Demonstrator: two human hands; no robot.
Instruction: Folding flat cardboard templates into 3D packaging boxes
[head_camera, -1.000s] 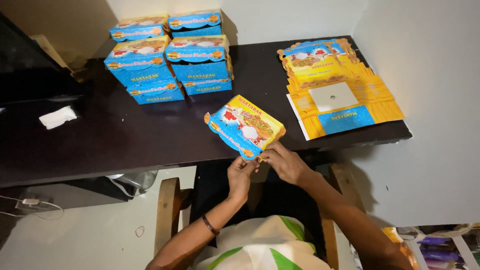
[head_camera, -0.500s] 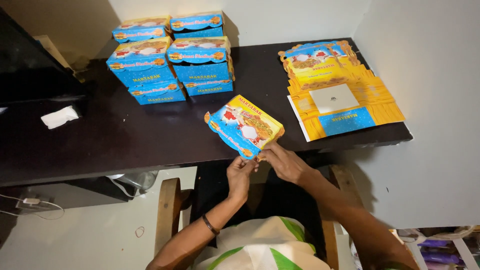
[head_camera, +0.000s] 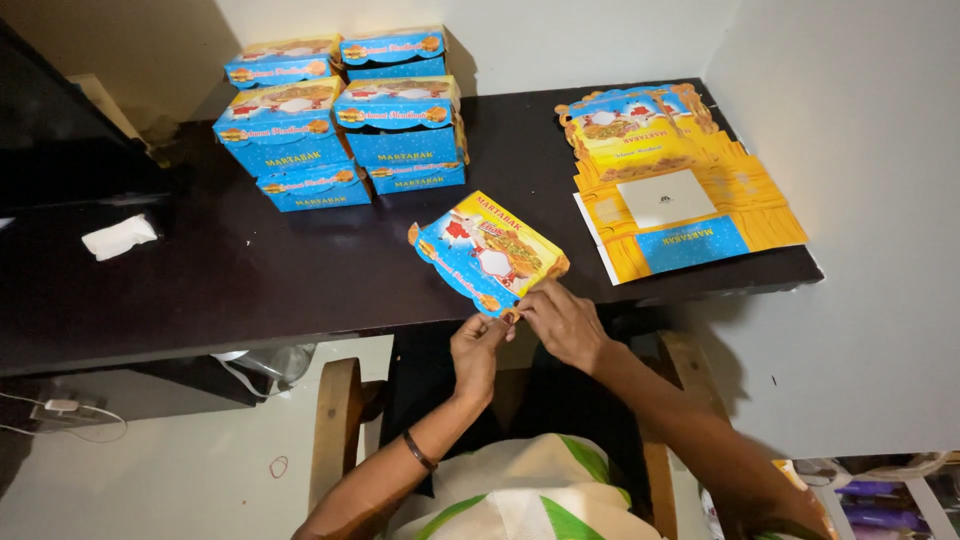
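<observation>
Carton blank (head_camera: 487, 252), printed blue and yellow and partly folded, is held tilted above the near edge of the dark table (head_camera: 200, 290), its lower corner pinched between both hands. Left hand (head_camera: 476, 350) is closed on the bottom flap from beneath, fingertips gathered at the corner; right hand (head_camera: 562, 322) is closed on the same corner from the side, thumb and forefinger pressing a small tab. Neither hand is open, and both grip the carton blank alone. The step in hand appears to be locking a corner tab: it is best done by keeping the panels square to one another, holding the crease firm with one hand, and sliding the tab fully into its slot with the other, so that the thin card does not buckle or tear. Whether the tab is already seated cannot be told, since the fingers cover it. To the right on the table lies a stack of flat blanks (head_camera: 680, 185), yellow and blue, unfolded. At the far edge, against the wall, stand finished boxes (head_camera: 345, 115) in two short stacks, touching one another. A crumpled white tissue (head_camera: 118, 237) lies well apart at the left. A wooden chair (head_camera: 335, 430) shows below the table, beside the person's forearms.
</observation>
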